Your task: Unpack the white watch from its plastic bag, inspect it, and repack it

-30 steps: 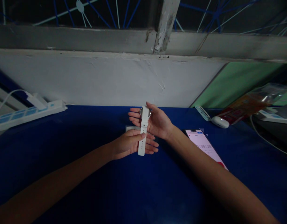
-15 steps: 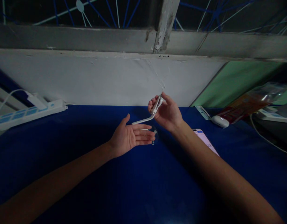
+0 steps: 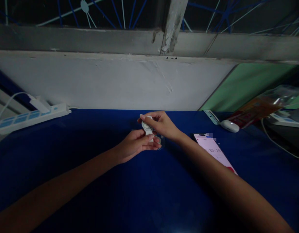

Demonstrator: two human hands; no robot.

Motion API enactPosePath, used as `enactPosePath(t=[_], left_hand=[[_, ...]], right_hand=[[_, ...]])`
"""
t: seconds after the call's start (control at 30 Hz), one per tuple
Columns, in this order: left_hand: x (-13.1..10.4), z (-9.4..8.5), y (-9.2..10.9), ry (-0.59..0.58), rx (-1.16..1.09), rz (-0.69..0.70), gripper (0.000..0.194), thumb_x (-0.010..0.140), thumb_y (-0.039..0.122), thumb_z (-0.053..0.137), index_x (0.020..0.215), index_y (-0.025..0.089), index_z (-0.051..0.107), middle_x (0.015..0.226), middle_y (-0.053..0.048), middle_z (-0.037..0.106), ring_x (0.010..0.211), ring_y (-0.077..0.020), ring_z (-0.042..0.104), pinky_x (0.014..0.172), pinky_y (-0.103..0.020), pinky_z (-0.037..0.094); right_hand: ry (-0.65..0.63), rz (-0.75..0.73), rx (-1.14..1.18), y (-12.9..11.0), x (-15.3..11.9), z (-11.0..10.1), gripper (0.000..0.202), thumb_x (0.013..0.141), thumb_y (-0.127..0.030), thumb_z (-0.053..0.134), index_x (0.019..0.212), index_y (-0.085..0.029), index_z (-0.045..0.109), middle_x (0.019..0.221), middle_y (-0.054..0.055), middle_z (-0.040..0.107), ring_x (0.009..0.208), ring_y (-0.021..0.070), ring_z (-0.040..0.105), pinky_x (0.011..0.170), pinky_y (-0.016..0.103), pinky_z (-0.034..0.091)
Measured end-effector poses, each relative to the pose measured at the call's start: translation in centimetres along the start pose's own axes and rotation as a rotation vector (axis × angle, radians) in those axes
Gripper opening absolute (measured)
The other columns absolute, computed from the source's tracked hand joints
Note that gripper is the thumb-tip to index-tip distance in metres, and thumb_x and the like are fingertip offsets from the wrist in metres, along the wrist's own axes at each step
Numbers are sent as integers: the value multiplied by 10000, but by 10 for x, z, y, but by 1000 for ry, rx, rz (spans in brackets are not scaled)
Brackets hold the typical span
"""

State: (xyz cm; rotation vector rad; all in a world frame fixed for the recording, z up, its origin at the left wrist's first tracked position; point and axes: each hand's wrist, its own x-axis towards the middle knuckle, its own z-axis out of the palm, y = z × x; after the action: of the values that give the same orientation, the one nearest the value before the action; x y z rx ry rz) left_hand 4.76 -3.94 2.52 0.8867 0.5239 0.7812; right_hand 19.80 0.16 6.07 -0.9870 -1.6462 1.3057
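A white wristwatch (image 3: 147, 125) with a round face is held in front of me between both hands. My left hand (image 3: 136, 144) pinches its lower strap between thumb and fingers. From the right and above, my right hand (image 3: 161, 124) grips the watch by its round face, thumb lying across it. The far part of the strap is hidden by my right fingers. Just past my left fingertips, a clear round object (image 3: 162, 141) shows in part; I cannot make out its kind.
A phone (image 3: 212, 150) with a lit screen lies on the blue table (image 3: 149, 194), partly behind my right forearm. At right are a white oval case (image 3: 229, 126), a card (image 3: 211, 116) and a plastic bag (image 3: 258, 105). A white power strip (image 3: 35, 118) sits at left.
My right hand has come down and left with the watch, turning its face into view. My left hand, flat and open before, has closed on the strap. More of the phone shows.
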Motion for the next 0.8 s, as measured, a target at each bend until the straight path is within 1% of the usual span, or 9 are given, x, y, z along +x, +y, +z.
enactPosePath(t=[0.1, 0.2, 0.27, 0.33, 0.4, 0.47, 0.57, 0.7, 0.8], left_hand=[[0, 0, -3, -10, -16, -2, 296, 825, 344, 779, 947, 95, 674, 893, -94, 687, 835, -205, 686, 860, -390, 517], [1, 1, -3, 6, -26, 10, 287, 833, 336, 772, 949, 90, 680, 825, -65, 665, 796, -184, 676, 848, -377, 523], [0, 2, -2, 11, -32, -4, 292, 848, 321, 758, 999, 82, 681, 823, -63, 667, 795, -180, 680, 863, -381, 522], [0, 2, -2, -6, -36, -36, 309, 853, 317, 755, 1037, 82, 673, 886, -93, 693, 852, -205, 699, 884, -394, 519], [-1, 2, -3, -28, -28, -72, 319, 840, 323, 767, 1033, 88, 667, 978, -133, 709, 917, -246, 712, 886, -414, 523], [-1, 1, -4, -22, -5, -95, 318, 834, 329, 772, 1020, 95, 664, 1028, -153, 713, 942, -270, 717, 873, -430, 533], [-1, 0, -5, 14, 27, -100, 310, 835, 333, 771, 1012, 100, 669, 1029, -155, 719, 938, -270, 720, 863, -432, 543], [-2, 2, -4, 21, 39, -106, 328, 828, 363, 776, 977, 83, 691, 1004, -157, 722, 931, -274, 722, 869, -433, 547], [-2, 4, -3, 41, 35, -120, 325, 844, 371, 761, 966, 77, 696, 983, -159, 725, 934, -275, 724, 879, -435, 549]], right_hand=[[-37, 81, 119, 3, 2, 0, 363, 830, -540, 668, 777, -189, 738, 688, 20, 718, 420, 74, 480, 355, 217, 291], [-13, 79, 169, 3, 4, 0, 360, 820, -528, 686, 734, -180, 727, 701, 32, 730, 439, 73, 492, 367, 208, 308], [-7, 78, 199, 3, 4, 0, 346, 829, -505, 691, 720, -178, 728, 686, 34, 732, 475, 84, 532, 423, 208, 376], [-15, 104, 258, 2, 4, 1, 338, 853, -484, 676, 724, -177, 733, 711, 46, 747, 536, 98, 588, 513, 216, 450], [-65, 174, 364, -1, 4, 1, 364, 892, -479, 631, 724, -173, 735, 781, 66, 766, 624, 116, 645, 613, 229, 503], [-146, 273, 502, -5, 3, 1, 403, 928, -487, 571, 742, -171, 736, 869, 81, 776, 729, 137, 686, 716, 249, 536], [-233, 377, 655, -12, 2, 0, 435, 962, -493, 508, 821, -158, 746, 934, 91, 776, 828, 151, 709, 826, 265, 543], [-255, 405, 729, -17, 1, -1, 473, 1001, -469, 427, 927, -125, 744, 985, 112, 770, 874, 154, 719, 894, 271, 532], [-249, 402, 762, -17, 2, -2, 526, 1030, -442, 329, 971, -108, 731, 988, 121, 768, 871, 156, 723, 901, 277, 535]])
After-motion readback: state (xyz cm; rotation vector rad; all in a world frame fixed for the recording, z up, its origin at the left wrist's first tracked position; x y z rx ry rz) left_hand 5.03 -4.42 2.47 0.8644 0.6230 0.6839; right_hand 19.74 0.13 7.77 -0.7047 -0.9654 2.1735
